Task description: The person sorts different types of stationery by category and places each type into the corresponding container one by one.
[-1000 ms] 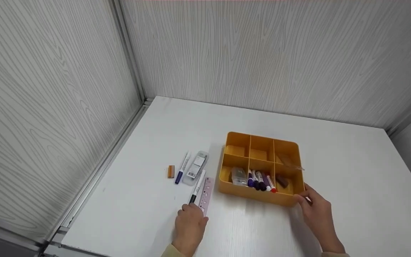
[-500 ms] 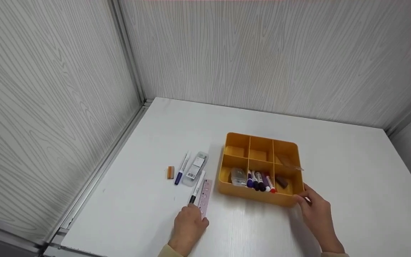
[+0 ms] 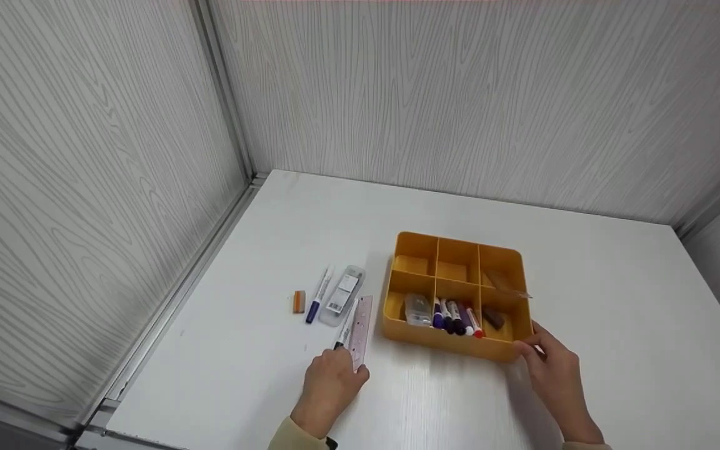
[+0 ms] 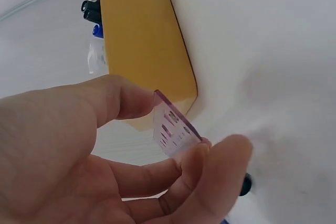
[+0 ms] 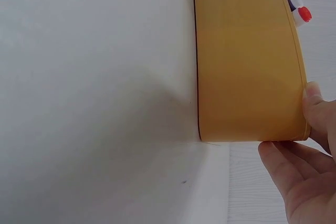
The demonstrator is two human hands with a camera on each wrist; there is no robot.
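Note:
Between thumb and fingers my left hand (image 3: 329, 387) pinches a pink see-through ruler (image 3: 360, 328), whose near end shows tilted in the left wrist view (image 4: 173, 127). A white marker with a black cap (image 3: 345, 325) lies just left of the ruler, its cap end partly behind my fingers. My right hand (image 3: 557, 375) grips the near right corner of a yellow divided box (image 3: 454, 347), thumb on the front wall and fingers on the side wall. Several markers (image 3: 457, 315), a clear plastic case (image 3: 418, 309) and a dark brown block (image 3: 494, 317) sit in its front compartments.
Left of the ruler lie a clear case with a white label (image 3: 342, 295), a blue-capped marker (image 3: 319, 295) and an orange-and-grey eraser (image 3: 299, 302). A thin clear piece (image 3: 510, 289) leans across the box's right compartments. Wood-grain panels (image 3: 447, 94) wall the table's back.
My left hand has taken hold of the ruler, which has shifted slightly away from me and stands more tilted. The right hand and the box have stayed put.

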